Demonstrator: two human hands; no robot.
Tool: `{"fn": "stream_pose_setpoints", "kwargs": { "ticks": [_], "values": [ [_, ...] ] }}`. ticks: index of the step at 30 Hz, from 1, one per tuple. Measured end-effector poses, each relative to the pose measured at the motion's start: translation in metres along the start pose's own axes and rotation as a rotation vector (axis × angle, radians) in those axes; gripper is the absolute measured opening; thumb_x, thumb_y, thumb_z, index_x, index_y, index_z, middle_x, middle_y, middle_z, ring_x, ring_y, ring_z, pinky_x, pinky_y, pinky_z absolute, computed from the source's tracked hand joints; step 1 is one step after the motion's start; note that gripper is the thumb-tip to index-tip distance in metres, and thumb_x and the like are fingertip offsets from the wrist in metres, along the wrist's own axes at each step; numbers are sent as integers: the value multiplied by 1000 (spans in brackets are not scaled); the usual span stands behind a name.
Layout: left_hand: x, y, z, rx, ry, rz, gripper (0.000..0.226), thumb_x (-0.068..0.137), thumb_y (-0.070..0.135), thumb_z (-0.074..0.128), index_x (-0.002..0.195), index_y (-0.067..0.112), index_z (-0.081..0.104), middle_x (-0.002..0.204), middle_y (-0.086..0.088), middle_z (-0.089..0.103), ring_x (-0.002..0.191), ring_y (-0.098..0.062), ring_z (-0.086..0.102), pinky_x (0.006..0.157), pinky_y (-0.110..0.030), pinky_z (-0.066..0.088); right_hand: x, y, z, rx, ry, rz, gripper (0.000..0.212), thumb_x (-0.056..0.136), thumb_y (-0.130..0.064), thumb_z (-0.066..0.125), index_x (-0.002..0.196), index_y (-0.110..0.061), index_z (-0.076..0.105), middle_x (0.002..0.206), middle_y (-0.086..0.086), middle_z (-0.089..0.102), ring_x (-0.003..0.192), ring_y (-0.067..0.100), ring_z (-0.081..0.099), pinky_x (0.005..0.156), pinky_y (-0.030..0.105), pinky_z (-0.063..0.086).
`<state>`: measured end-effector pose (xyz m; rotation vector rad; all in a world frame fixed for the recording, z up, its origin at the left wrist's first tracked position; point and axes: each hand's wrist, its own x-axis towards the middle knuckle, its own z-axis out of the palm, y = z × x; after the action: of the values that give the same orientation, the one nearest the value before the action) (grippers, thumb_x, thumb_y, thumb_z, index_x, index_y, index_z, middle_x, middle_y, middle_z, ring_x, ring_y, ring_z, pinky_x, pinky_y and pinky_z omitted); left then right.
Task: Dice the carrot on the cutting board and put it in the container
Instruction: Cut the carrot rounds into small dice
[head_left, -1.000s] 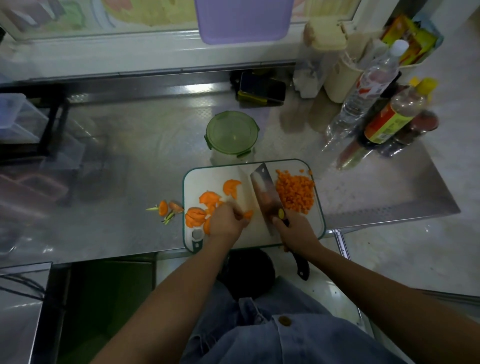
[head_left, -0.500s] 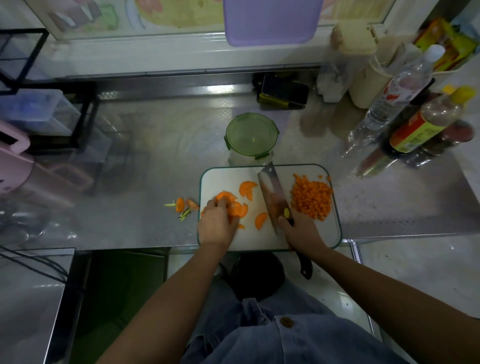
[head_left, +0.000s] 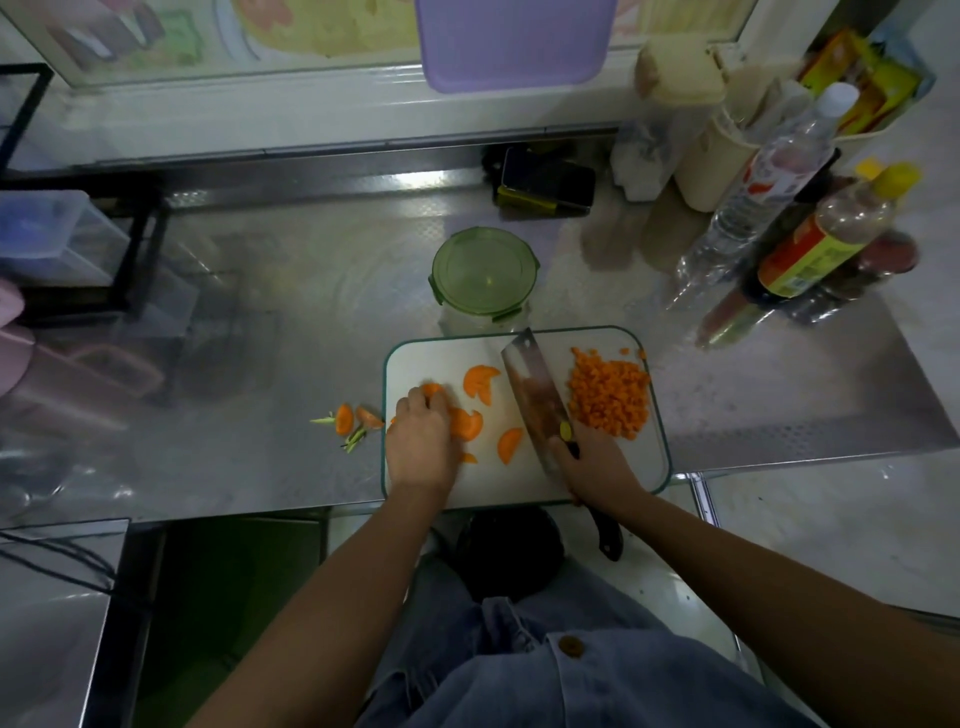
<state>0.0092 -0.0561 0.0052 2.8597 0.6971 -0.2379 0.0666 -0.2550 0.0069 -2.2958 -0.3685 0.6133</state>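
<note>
Left hand (head_left: 420, 441) presses carrot slices (head_left: 465, 422) on the cutting board (head_left: 519, 478); right hand (head_left: 597, 462) grips the cleaver (head_left: 535, 400) beside diced carrot (head_left: 610, 397).

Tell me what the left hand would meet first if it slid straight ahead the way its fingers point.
The left hand points away from the body. First comes the carrot slice at its fingertips, which it seems to touch. Beyond lies bare cutting board, then probably the left side of the container.
</note>
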Motion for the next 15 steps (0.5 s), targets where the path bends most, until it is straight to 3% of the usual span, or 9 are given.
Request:
{"fn": "stream_pose_setpoints", "kwargs": {
  "ticks": [6, 10, 13, 15],
  "values": [
    [2, -6, -2, -27, 16, 38, 48, 82, 27, 64, 124, 13, 49, 126, -7, 50, 115, -26, 43, 83, -37, 45, 2, 3, -1, -13, -2, 43, 26, 95, -22, 50, 71, -18, 42, 66, 12, 53, 53, 24, 52, 56, 41, 48],
    [3, -8, 0, -161, 42, 73, 49, 79, 30, 68, 122, 12, 52, 121, -10, 53, 113, -28, 44, 89, -38, 41, 4, 7, -1, -22, -28, 71, 22, 95, -26, 51, 78, -13, 50, 69, 10, 55, 60, 23, 53, 58, 36, 44],
    [2, -2, 4, -268, 71, 216, 45, 75, 25, 72, 116, 10, 59, 111, -13, 57, 107, -32, 49, 86, -39, 42, 4, 7, -4, -53, 2, 35, 28, 95, -23, 53, 69, -17, 42, 63, 2, 46, 63, 20, 49, 55, 31, 33],
    [0, 9, 7, -301, 44, 321, 41, 76, 24, 72, 114, 11, 63, 108, -12, 59, 104, -32, 51, 86, -37, 43, 2, 7, -5, -47, 13, 14, 25, 94, -21, 53, 70, -19, 44, 61, 0, 47, 62, 23, 53, 58, 36, 40]
  ]
}}
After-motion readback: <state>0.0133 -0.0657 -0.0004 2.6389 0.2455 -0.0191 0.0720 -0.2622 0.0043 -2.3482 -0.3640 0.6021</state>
